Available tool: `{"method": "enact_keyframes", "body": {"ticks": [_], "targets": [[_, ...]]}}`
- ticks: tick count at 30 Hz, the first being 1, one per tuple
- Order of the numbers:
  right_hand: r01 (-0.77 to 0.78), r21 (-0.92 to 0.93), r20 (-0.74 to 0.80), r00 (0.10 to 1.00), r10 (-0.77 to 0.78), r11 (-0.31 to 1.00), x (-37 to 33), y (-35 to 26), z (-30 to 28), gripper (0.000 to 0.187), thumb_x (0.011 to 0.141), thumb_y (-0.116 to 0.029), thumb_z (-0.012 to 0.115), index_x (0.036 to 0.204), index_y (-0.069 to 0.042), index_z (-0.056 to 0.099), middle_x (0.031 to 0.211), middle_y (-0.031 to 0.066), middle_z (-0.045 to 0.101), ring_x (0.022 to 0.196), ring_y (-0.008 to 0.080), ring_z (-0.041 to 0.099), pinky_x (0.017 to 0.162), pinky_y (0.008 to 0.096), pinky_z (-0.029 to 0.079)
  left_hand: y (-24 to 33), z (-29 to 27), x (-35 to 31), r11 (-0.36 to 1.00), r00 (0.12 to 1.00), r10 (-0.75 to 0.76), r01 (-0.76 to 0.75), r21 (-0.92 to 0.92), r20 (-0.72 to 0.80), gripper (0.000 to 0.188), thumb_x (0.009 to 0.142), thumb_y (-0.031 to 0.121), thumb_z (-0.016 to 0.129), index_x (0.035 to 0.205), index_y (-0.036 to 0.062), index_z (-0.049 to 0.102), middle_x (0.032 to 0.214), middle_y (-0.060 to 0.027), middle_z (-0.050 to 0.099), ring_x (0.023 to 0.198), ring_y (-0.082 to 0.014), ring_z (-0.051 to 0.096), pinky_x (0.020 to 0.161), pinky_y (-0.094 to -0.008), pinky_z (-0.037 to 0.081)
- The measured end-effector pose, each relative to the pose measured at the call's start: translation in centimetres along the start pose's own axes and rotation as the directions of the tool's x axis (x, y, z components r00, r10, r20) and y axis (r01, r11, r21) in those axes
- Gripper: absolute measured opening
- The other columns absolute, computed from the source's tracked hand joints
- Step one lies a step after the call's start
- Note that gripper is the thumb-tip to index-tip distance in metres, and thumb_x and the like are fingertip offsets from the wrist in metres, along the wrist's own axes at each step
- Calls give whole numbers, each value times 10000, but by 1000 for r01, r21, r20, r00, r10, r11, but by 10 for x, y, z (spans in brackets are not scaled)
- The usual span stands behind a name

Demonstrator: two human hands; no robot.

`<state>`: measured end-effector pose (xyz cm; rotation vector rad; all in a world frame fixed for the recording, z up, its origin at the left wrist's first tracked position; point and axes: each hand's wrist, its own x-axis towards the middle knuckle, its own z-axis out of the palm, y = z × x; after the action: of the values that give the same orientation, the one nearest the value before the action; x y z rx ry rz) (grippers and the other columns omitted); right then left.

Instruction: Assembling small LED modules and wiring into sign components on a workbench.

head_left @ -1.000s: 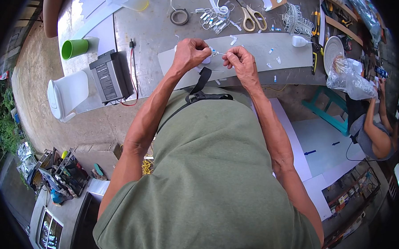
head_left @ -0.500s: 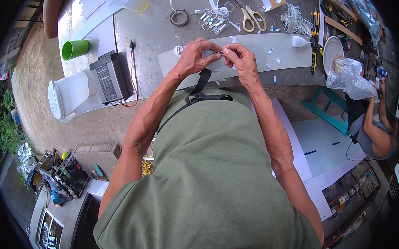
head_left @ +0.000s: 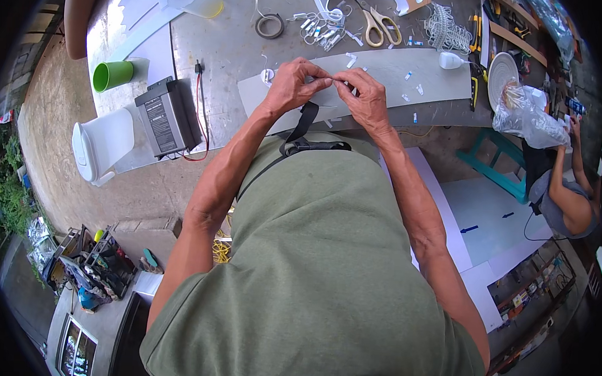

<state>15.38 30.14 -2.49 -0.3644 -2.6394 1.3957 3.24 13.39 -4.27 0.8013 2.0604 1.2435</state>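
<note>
My left hand point(head_left: 296, 87) and my right hand point(head_left: 363, 96) meet fingertip to fingertip over a long grey sheet point(head_left: 440, 76) on the table. Both are closed in a pinch on something thin and too small to make out between them. Small white pieces with blue marks point(head_left: 408, 76) lie scattered on the sheet. Beside my left hand sits a small round white object point(head_left: 267, 74). Beyond the hands is a pile of white tags on wire loops point(head_left: 321, 31), next to a pair of scissors point(head_left: 382, 27) and a roll of dark tape point(head_left: 270, 27).
On the left stand a green cup point(head_left: 112, 76), a black box-shaped device point(head_left: 166, 118) with red and black leads, and a clear plastic pitcher point(head_left: 103, 142). To the right are a white bottle point(head_left: 451, 61), a coil of white plastic point(head_left: 449, 32), a teal stool point(head_left: 493, 163) and another person point(head_left: 569, 200) holding a plastic bag.
My right hand's fingers have shifted slightly left and turned, closing the gap to my left fingertips. The left hand has hardly moved.
</note>
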Motion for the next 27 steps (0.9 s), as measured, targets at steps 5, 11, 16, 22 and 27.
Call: {"method": "enact_keyframes", "body": {"ticks": [5,11,16,22,27], "targets": [[119,-92,-28,992,-122,989,2,5,3,124,859,-71,738,982,-81,723,948,47,714,822,224,696,725,351,565,-6,0,1,1000,1000,-13,13,1,17,244,836,312,816,992,125,823,871,-152,728,835,-299,657,774,-410,516],[159,-172,-35,985,-167,972,6,6,5,102,833,-88,741,925,-93,698,913,34,701,850,239,693,731,369,562,-10,0,2,997,1000,-28,29,-71,14,269,821,320,827,980,104,819,875,-162,722,816,-290,673,750,-402,524],[178,-215,-24,982,-187,960,9,3,9,102,831,-78,728,905,-89,659,880,39,661,825,247,681,713,377,556,-10,-1,2,997,999,-38,37,-64,-6,275,814,305,820,974,81,811,868,-163,712,813,-284,674,744,-396,523],[295,-288,11,952,-305,911,10,6,14,111,822,-55,698,874,-68,601,833,81,579,778,281,642,666,411,539,-14,3,0,1000,1000,-1,2,26,-9,220,828,230,806,965,58,796,899,-124,706,835,-237,678,743,-357,522],[206,-352,-36,972,-234,913,12,5,21,99,817,-41,676,866,-55,593,809,99,577,763,306,636,659,428,525,-18,18,1,998,992,32,-24,64,-120,193,807,199,799,948,68,798,898,-115,707,814,-248,676,736,-363,528]]}}
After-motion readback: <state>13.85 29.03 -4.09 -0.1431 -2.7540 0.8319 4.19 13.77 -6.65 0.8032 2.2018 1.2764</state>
